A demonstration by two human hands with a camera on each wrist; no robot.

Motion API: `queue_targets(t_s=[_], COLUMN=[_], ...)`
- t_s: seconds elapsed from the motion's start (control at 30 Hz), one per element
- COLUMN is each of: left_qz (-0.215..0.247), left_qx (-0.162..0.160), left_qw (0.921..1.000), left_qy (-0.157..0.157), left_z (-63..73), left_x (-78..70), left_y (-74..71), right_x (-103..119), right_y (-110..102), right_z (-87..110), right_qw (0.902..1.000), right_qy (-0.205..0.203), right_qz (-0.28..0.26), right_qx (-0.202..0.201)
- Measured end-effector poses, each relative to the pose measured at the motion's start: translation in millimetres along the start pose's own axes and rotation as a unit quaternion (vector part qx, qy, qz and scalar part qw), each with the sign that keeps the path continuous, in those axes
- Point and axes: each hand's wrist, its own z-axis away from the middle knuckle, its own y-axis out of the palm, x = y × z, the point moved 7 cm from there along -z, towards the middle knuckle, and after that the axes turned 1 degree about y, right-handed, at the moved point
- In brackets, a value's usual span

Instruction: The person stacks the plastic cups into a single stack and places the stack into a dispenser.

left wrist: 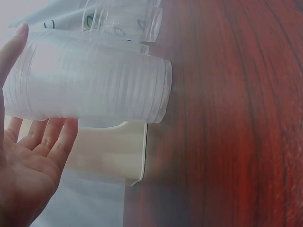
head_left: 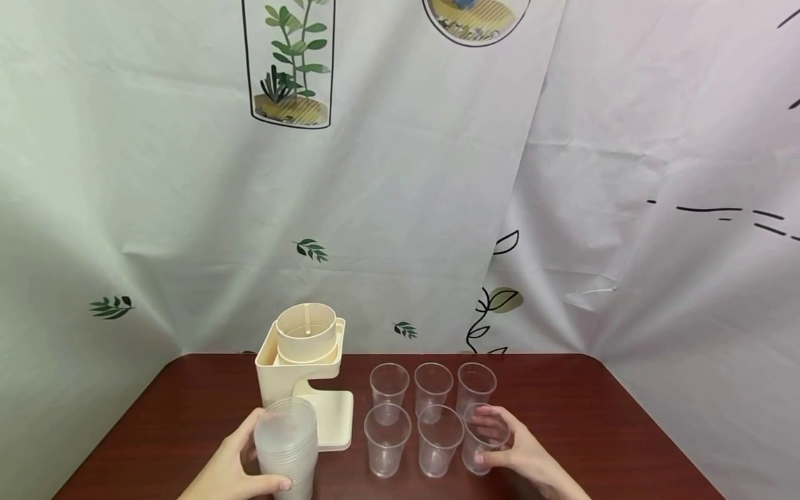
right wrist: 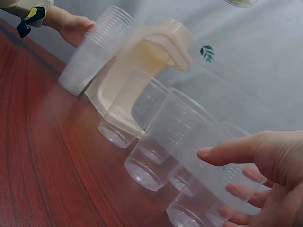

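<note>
A tall stack of nested clear plastic cups [head_left: 287,444] stands upright at the table's front left. My left hand [head_left: 231,462] grips it from the left, thumb in front and fingers around the far side. On the right, my right hand [head_left: 521,455] curves round a single clear plastic cup [head_left: 473,451], the front right one of two rows of three. Its thumb lies at the near side, and the fingers show through the clear wall. The right wrist view has the thumb and fingers [right wrist: 248,191] on either side of this cup; how firmly they press is hard to tell.
A cream plastic stand [head_left: 275,382] with a round holder on top and a flat base is just behind the stack. Other cups stand close together, such as the front left [head_left: 385,444] and back middle [head_left: 433,389]. A printed curtain [head_left: 400,208] hangs behind the dark red table [head_left: 600,423].
</note>
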Motion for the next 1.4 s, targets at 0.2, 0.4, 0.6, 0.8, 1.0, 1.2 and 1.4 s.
queue_targets(t_s=[0.2,0.4,0.6,0.8,1.0,1.2,1.4], left_qz=[0.002,0.002,0.003,-0.003,-0.010,-0.023,-0.016], left_qx=[0.003,0.003,0.004,0.000,-0.003,-0.011,-0.009], left_qw=[1.0000,1.0000,1.0000,1.0000,0.9999,0.9992,0.9994], left_qy=[0.007,0.006,0.004,0.005,0.012,0.030,0.031], left_z=[0.7,1.3,1.3,1.3,0.5,0.6,0.3], left_x=[-0.2,-0.5,-0.5,-0.3,-0.7,-2.8,-2.7], left_y=[0.4,0.8,0.3,-0.7,-1.2,-2.3,-1.6], right_x=[4,10,18,30,41,47,54], right_y=[-4,-9,-14,-18,-23,-21,-18], right_z=[5.2,10.1,14.0,17.7,20.5,18.1,16.0], right_qw=[0.9997,0.9979,0.9925,0.9855,0.9769,0.9736,0.9682], right_qy=[-0.009,-0.017,-0.008,-0.049,-0.046,-0.030,-0.030], right_qz=[-0.002,0.026,0.072,0.086,0.093,0.092,0.098], right_qx=[-0.023,-0.056,-0.099,-0.138,-0.187,-0.207,-0.228])
